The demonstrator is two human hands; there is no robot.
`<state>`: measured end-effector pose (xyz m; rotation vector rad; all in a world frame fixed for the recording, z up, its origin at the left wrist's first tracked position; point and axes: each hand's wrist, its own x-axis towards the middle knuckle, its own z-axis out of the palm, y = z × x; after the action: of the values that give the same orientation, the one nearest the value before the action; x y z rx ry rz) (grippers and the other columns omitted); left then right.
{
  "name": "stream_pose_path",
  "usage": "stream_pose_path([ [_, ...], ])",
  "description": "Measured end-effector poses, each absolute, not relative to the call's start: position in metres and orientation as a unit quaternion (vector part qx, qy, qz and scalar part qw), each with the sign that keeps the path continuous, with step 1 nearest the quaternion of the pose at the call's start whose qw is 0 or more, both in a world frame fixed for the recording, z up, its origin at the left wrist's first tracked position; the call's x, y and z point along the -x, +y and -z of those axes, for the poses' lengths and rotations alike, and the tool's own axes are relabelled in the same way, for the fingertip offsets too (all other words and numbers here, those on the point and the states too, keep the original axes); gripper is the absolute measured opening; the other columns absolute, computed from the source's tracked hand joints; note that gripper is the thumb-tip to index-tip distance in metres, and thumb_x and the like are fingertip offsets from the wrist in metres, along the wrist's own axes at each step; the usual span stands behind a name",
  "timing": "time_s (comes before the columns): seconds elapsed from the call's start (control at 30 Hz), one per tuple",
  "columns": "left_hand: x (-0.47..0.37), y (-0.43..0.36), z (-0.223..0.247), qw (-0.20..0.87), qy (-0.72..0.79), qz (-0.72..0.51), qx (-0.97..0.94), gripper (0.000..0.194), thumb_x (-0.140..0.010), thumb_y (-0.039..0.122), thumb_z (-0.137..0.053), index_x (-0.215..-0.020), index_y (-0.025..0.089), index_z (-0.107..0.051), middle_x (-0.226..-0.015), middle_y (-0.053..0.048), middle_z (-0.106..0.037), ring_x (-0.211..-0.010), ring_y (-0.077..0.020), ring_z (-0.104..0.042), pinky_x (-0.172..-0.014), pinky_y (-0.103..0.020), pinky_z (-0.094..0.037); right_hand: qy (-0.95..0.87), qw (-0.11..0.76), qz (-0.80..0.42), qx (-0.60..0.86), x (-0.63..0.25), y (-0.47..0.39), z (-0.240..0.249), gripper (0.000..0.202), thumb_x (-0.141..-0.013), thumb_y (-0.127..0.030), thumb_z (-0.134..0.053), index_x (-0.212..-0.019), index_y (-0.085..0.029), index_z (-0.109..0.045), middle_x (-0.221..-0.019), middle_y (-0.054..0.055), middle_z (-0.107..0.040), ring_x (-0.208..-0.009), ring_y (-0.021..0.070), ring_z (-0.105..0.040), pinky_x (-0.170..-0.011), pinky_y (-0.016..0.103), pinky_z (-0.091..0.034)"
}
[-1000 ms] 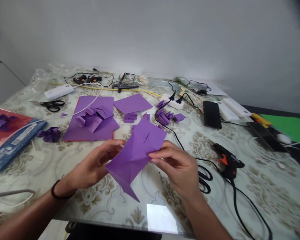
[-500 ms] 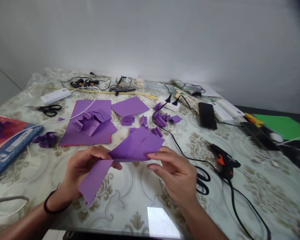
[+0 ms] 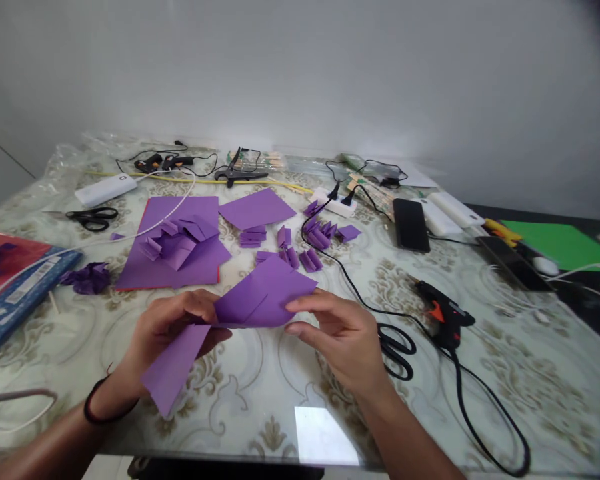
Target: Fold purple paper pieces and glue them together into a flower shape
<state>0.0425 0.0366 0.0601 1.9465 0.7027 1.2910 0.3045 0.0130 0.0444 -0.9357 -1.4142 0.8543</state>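
A folded purple paper (image 3: 265, 293) is held above the table between my two hands. My left hand (image 3: 173, 333) pinches its left end, where a purple strip (image 3: 175, 370) slants down toward me. The fingertips and thumb of my right hand (image 3: 337, 333) close on the paper's right edge. Behind it lie small folded purple pieces (image 3: 313, 260) in several groups. Purple sheets (image 3: 200, 267) carry more folded pieces at the left, and a single purple sheet (image 3: 257, 209) lies beside them. Whether the strip is part of the folded paper, I cannot tell.
A black glue gun (image 3: 445, 313) with its cord and black-handled scissors (image 3: 397, 350) lie to the right. Other scissors (image 3: 93, 218), a white power bank (image 3: 106, 191) and a blue packet (image 3: 27, 293) are at left. A phone (image 3: 411, 225) lies near a power strip (image 3: 335, 202).
Both hands and the held paper have moved slightly left. The paper's right part is tilted a little differently, and the view has shifted slightly.
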Motion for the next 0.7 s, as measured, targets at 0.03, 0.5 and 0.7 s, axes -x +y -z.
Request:
stream_pose_path([
  [0.03,-0.043,0.037,-0.061,0.344,0.267,-0.496,-0.751,0.021,-0.087,0.008,-0.082,-0.089,0.02,-0.064,-0.083,-0.002,-0.075,-0.071,-0.0142,-0.073,-0.067,-0.021,-0.059,-0.606,0.574,-0.38,0.399,-0.305,0.013,-0.044,0.024,-0.08,-0.029,-0.097,-0.102,-0.033,-0.089,-0.094,0.002,-0.086,-0.084,0.0191,-0.079,-0.081,0.032,-0.063],
  [0.5,-0.039,0.032,-0.056,0.325,0.283,-0.517,-0.74,0.025,-0.086,0.003,-0.081,-0.096,0.019,-0.066,-0.093,-0.001,-0.079,-0.075,-0.0128,-0.075,-0.072,-0.019,-0.06,-0.593,0.599,-0.396,0.364,-0.296,0.007,-0.057,0.012,-0.078,-0.026,-0.098,-0.085,-0.03,-0.089,-0.071,0.0,-0.082,-0.058,0.0149,-0.073,-0.054,0.025,-0.056],
  [0.7,-0.034,0.028,-0.047,0.31,0.312,-0.536,-0.72,0.02,-0.085,0.013,-0.087,-0.092,0.02,-0.07,-0.095,-0.004,-0.082,-0.084,-0.0198,-0.078,-0.072,-0.026,-0.061,-0.608,0.602,-0.347,0.385,-0.293,0.002,-0.058,0.017,-0.076,-0.022,-0.098,-0.087,-0.031,-0.089,-0.072,-0.001,-0.083,-0.057,0.0158,-0.074,-0.051,0.026,-0.057],
])
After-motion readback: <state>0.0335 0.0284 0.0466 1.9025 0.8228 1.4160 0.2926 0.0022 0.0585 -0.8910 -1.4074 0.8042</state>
